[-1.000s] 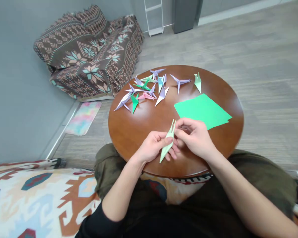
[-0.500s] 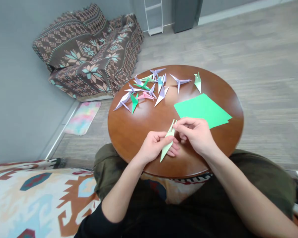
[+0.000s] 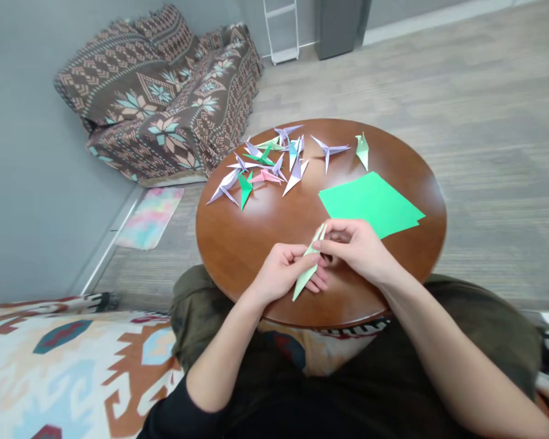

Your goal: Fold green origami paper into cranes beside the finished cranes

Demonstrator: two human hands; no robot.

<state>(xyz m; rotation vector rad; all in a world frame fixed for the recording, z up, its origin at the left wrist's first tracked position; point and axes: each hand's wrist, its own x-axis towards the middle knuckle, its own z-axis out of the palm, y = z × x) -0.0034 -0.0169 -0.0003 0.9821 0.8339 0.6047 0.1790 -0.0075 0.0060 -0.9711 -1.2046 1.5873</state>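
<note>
Pale green folded paper (image 3: pixel 304 281), long and narrow with a forked upper end, is held aslant over the near part of the round wooden table (image 3: pixel 247 244). The left hand (image 3: pixel 279 273) grasps its middle, thumb on top and fingers beneath; the right hand (image 3: pixel 359 249) pinches it near the fork between thumb and forefinger. Those slim points look like the weak spot — too hard a pinch or a twist could crumple or tear one, and if the left thumb eased off, the layers might slip and crease crookedly. Just beyond the right hand lie green sheets (image 3: pixel 370 198), stacked slightly out of line; whether the knuckles touch them I cannot tell, but a push there could skew the stack. Farther out are a light green paper bird (image 3: pixel 363 153), a lilac paper bird (image 3: pixel 329 150) and, leftward, a crowded cluster around a pink paper bird (image 3: pixel 265 176) — one bump would probably jostle several.
</note>
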